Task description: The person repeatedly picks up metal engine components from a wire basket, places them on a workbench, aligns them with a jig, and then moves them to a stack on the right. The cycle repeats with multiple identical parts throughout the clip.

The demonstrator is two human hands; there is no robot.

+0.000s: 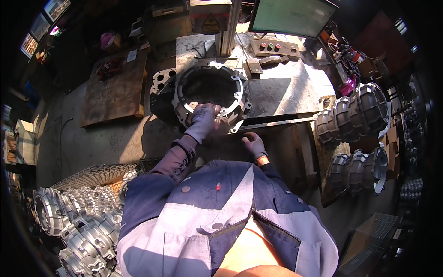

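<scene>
A large ring-shaped cast metal housing lies on the workbench with its wide round opening facing up. My left hand, in a pale, dirty glove, reaches over its near side, fingers closed on the rim. My right hand, also gloved, hangs just in front of the bench edge, to the right of the housing and apart from it. Its fingers are curled, and I see nothing in them. Beneath the left hand, part of the near rim is hidden.
Behind the housing rise a metal column and a boxy machine head. A button panel sits below a monitor. Stacked housings stand at right and lower left. A wooden-topped table is at left.
</scene>
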